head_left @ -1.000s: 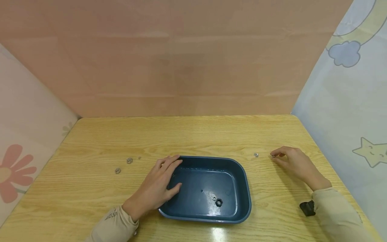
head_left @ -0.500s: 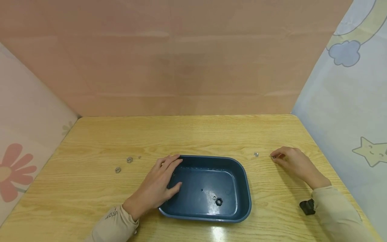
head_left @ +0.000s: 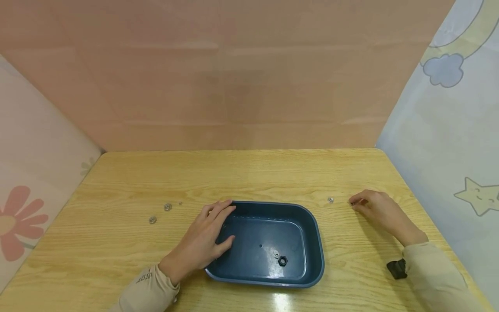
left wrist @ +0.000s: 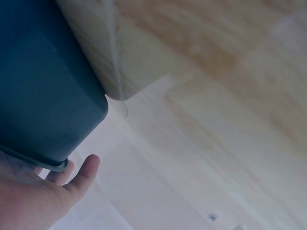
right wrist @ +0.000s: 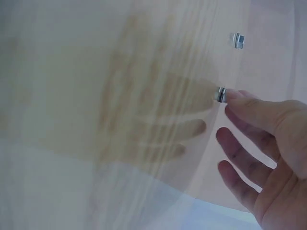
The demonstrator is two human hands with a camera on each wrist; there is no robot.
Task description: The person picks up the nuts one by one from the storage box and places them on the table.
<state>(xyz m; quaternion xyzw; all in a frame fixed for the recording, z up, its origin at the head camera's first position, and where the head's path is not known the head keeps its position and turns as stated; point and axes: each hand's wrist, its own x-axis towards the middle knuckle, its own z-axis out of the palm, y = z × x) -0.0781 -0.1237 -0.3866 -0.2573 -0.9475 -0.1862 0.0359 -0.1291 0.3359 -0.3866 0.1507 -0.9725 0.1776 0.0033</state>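
Observation:
My left hand (head_left: pixel 200 238) rests on the left side of a dark blue plastic basin (head_left: pixel 269 284), fingers lying over its far left corner and thumb reaching inward. In the left wrist view, the fingers show beside the basin's rim. Far to the right, the thumb and forefinger of my right hand (head_left: pixel 383 214) pinch a small silvery nut (right wrist: pixel 221 94) at the tabletop; the other fingers are spread loosely. A second silvery nut (head_left: pixel 330 199) lies a short way left of that hand. Inside the basin are a black nut (head_left: pixel 282 261) and a smaller metal nut (head_left: pixel 277 255).
Two metal nuts lie left of the basin, one nearer (head_left: pixel 152 220) and one farther (head_left: pixel 167 207), with a tiny piece (head_left: pixel 180 203) close by. A black object (head_left: pixel 396 268) sits by the right sleeve. Papered walls border the wooden table (head_left: pixel 249 173).

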